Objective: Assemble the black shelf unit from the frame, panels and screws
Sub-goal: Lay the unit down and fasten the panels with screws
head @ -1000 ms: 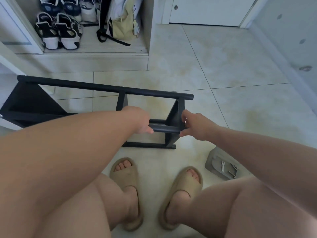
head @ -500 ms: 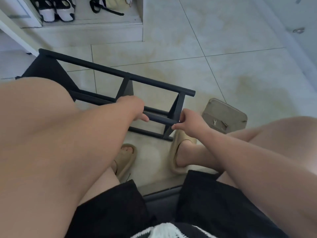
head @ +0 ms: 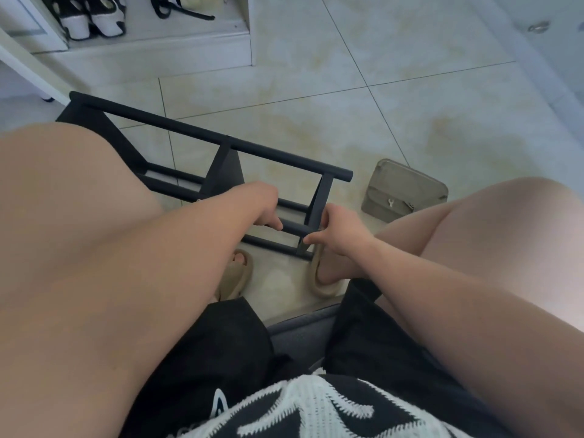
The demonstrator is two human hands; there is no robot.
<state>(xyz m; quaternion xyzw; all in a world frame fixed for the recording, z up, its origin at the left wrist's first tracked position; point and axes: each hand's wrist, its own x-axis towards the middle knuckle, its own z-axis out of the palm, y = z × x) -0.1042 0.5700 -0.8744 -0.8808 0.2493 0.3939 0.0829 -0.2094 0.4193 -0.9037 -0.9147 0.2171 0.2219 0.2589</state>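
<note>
Tiled floor [head: 316, 90] bearing black frame [head: 221, 143] laid on side, just before slippers [head: 240, 270]. Left hand [head: 267, 210]: curled round cross rail [head: 292, 229]. Right hand [head: 341, 230]: pinching rail end at upright joint. Likely rigid, light metal, smooth paint; best held by rails, near joints.

On the floor [head: 410, 90], ahead of the knees: frame [head: 221, 143], top bar running from far left to near right. Left hand [head: 265, 207] round a lower crossbar near the frame's right end. Right hand [head: 341, 229] just right of it, fingers [head: 327, 214] against the end upright. Below that near end, left sandal [head: 237, 273] and right sandal [head: 319, 282]. Right of the frame and apart from it, a tray [head: 407, 181] with a small wrench [head: 391, 202] inside. Far left, behind the frame, shoes [head: 91, 17] in a low cabinet [head: 189, 42].
</note>
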